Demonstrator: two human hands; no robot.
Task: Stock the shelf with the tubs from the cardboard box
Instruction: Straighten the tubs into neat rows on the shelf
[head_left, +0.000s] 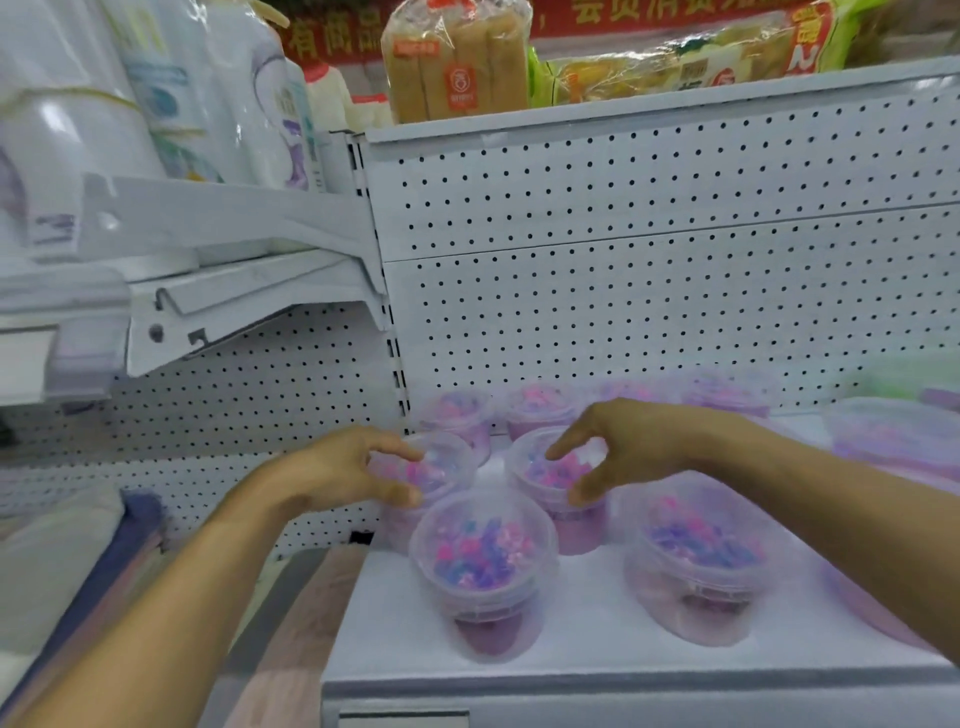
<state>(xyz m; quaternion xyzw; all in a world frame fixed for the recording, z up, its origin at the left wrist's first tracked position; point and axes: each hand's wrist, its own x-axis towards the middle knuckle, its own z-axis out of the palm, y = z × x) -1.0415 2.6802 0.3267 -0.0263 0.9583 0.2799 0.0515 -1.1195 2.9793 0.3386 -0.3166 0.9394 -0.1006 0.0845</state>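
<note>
- Reaching in from lower left, the left hand (337, 470) curls its fingers (395, 447) round the rim of a clear lidded tub (431, 467) at centre frame; the right hand (623, 447) does the same with a second tub (556, 478) just beside it, thumb and forefinger pinching the lid edge.
- Judging from the crowding, the main risk is a knock: both held tubs sit close behind a front tub (483, 556), so a careless shift could push it toward the front lip of the white shelf (597, 654).
- Gripping by the lid rim alone could, I judge, pop a lid and spill the contents.
- Motion blur leaves it unclear whether the held tubs rest on the shelf or hang just above it.
- Each tub is a round, translucent plastic pot with a clear lid, filled with small pink, purple and blue pieces; more stand at the back against the pegboard (649, 291).
- No cardboard box is in view.
</note>
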